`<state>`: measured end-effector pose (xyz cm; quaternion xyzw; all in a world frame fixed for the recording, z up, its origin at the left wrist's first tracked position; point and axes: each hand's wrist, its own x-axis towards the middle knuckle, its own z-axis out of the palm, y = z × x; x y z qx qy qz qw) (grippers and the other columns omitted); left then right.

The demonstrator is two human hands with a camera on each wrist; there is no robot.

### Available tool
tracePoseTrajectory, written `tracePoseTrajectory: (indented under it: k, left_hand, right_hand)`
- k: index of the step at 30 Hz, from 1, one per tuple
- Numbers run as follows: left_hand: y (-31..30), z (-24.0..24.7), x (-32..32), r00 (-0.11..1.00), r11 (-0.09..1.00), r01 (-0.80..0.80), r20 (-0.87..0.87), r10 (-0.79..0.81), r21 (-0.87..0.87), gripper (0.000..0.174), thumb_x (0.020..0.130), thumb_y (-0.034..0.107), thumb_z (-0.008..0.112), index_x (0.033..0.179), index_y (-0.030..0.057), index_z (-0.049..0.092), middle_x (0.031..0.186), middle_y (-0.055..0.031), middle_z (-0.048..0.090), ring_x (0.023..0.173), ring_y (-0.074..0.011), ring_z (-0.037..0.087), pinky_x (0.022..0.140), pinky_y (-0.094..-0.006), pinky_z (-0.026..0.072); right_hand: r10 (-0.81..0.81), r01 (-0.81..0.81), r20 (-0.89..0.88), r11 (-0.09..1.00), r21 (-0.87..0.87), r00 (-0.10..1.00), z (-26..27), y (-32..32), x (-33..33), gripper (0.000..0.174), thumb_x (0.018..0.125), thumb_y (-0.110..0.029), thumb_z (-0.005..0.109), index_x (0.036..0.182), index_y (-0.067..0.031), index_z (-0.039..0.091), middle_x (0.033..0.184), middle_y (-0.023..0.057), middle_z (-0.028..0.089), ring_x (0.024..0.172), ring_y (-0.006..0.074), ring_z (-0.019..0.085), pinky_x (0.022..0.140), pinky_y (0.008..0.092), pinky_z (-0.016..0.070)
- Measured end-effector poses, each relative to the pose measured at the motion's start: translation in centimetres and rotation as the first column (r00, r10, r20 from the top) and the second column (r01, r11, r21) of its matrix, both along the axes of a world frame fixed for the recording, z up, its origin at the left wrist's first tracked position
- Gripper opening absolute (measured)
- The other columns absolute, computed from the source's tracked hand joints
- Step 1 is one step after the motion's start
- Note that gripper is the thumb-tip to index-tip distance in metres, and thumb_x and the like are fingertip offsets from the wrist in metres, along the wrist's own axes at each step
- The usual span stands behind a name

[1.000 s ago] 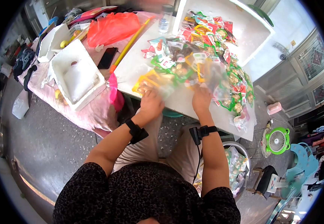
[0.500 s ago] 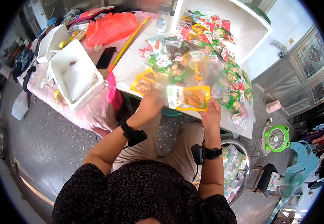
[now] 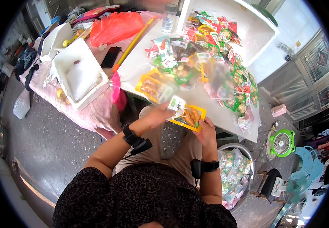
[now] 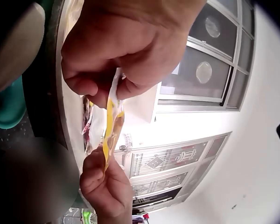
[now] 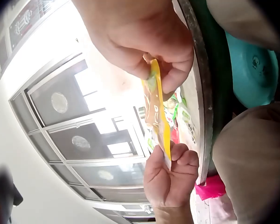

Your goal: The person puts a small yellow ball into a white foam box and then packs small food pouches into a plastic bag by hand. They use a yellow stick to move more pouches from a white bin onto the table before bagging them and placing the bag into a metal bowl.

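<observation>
Both hands hold a yellow-edged food packet (image 3: 191, 117) above the person's lap, just off the table's front edge. Its clear part shows brown food; the other end is white with printing. The left hand (image 3: 158, 115) pinches the white end, while the right hand (image 3: 207, 131) grips the opposite yellow corner. Both wrist views show the packet (image 4: 113, 123) edge-on, stretched between the two hands. Another yellow-edged packet (image 3: 148, 86) lies on the table beyond the left hand. Right of it, clear plastic (image 3: 223, 79) spreads beside a heap of green and red packets (image 3: 242, 89).
A white foam box (image 3: 261, 36) lies tipped at the back of the white table (image 3: 128, 78). Left of it are a phone (image 3: 111, 57), a yellow stick (image 3: 136, 41) and another foam box (image 3: 79, 74). A metal basin (image 3: 252, 167) of packets stands on the floor at right.
The right hand has lifted the packet off the table and drawn it toward the body, now tilted. The left hand has come away from the other yellow-edged packet and taken the white end.
</observation>
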<state>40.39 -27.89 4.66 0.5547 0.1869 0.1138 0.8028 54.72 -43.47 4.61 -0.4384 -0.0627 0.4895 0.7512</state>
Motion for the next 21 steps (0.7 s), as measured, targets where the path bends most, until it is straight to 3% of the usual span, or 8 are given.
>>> tracePoseTrajectory:
  k: [1,3,5,6,9,12,18,21]
  left_hand:
    - [0.5,-0.5,0.2,0.997,0.983,-0.07,-0.023,0.075,0.171,0.028,0.079,0.01,0.05,0.106,0.0051,0.046,0.091,-0.0013,0.054,0.077,-0.0073,0.05,0.062,-0.0203,0.0409]
    - [1.5,-0.9,0.4,0.973,0.848,-0.183,-0.03,0.227,0.498,0.026,0.079,0.011,0.052,0.103,0.0037,0.047,0.084,-0.0009,0.053,0.072,-0.0062,0.049,0.059,-0.0207,0.0401]
    - [2.3,-0.1,0.1,0.92,0.441,-0.242,0.061,0.386,0.864,0.027,0.072,0.015,0.057,0.095,0.0022,0.049,0.079,-0.007,0.052,0.066,-0.0167,0.052,0.058,-0.0281,0.042]
    - [2.4,0.1,0.0,0.902,0.205,-0.202,0.101,0.42,0.958,0.027,0.071,0.017,0.058,0.092,0.0025,0.05,0.078,-0.0095,0.052,0.066,-0.0216,0.053,0.059,-0.031,0.0429]
    - [2.7,-1.0,0.6,0.879,-0.034,-0.142,0.142,0.456,0.989,0.022,0.069,0.018,0.054,0.086,0.0031,0.051,0.079,-0.0133,0.05,0.067,-0.0305,0.052,0.061,-0.0373,0.0434]
    - [2.8,-1.4,1.1,0.864,0.146,0.041,-0.109,0.492,0.988,0.015,0.07,0.016,0.049,0.077,0.0029,0.051,0.078,-0.0139,0.05,0.07,-0.0316,0.052,0.062,-0.0389,0.0433]
    - [2.5,-1.7,0.8,0.885,0.219,-0.033,-0.073,0.46,0.975,0.01,0.071,0.012,0.047,0.071,0.0027,0.05,0.078,-0.0144,0.05,0.071,-0.032,0.051,0.061,-0.0392,0.043]
    - [2.1,-0.9,0.5,0.885,0.197,-0.064,-0.036,0.464,0.978,0.009,0.071,0.011,0.047,0.072,0.0029,0.051,0.077,-0.0144,0.051,0.07,-0.0323,0.051,0.061,-0.0393,0.043]
  right_hand:
    - [0.009,-0.009,0.038,1.0,0.008,0.999,-0.9,-0.3,0.2,0.006,0.082,-0.008,0.044,0.086,-0.0053,0.048,0.084,0.0079,0.055,0.068,0.018,0.055,0.055,0.0302,0.0468]
    - [-0.124,0.128,0.074,0.991,-0.046,0.989,-1.3,-0.3,0.3,0.006,0.082,-0.008,0.045,0.086,-0.0053,0.048,0.082,0.007,0.055,0.067,0.0175,0.055,0.054,0.0298,0.0463]
    - [-0.202,0.208,0.111,0.977,-0.049,0.973,-1.7,-0.3,0.3,0.005,0.082,-0.009,0.047,0.085,-0.0054,0.048,0.081,0.0062,0.055,0.066,0.0169,0.054,0.053,0.0294,0.0459]
    - [-0.212,0.218,0.128,0.976,-0.029,0.969,-2.2,-0.1,0.6,0.005,0.081,-0.009,0.047,0.085,-0.0054,0.048,0.081,0.0058,0.054,0.066,0.0166,0.054,0.053,0.0293,0.0458]
    - [-0.223,0.231,0.161,0.973,-0.03,0.961,-2.8,0.4,0.8,0.007,0.081,-0.01,0.05,0.085,-0.0055,0.048,0.08,0.0051,0.054,0.065,0.0159,0.054,0.053,0.0292,0.0459]
    - [-0.225,0.237,0.151,0.97,-0.061,0.963,-2.4,1.3,0.5,0.006,0.081,-0.009,0.049,0.085,-0.0054,0.048,0.078,0.0058,0.054,0.064,0.0163,0.054,0.052,0.0289,0.0455]
    - [-0.117,0.145,0.195,0.979,-0.141,0.974,-1.7,2.2,0.3,0.008,0.08,-0.011,0.05,0.086,-0.0053,0.049,0.076,0.0048,0.053,0.062,0.0152,0.053,0.051,0.0283,0.0457]
    - [-0.046,0.098,0.234,0.972,-0.213,0.971,-1.0,2.0,0.8,0.01,0.079,-0.012,0.05,0.086,-0.0051,0.049,0.076,0.0041,0.053,0.06,0.0141,0.053,0.049,0.0275,0.0457]
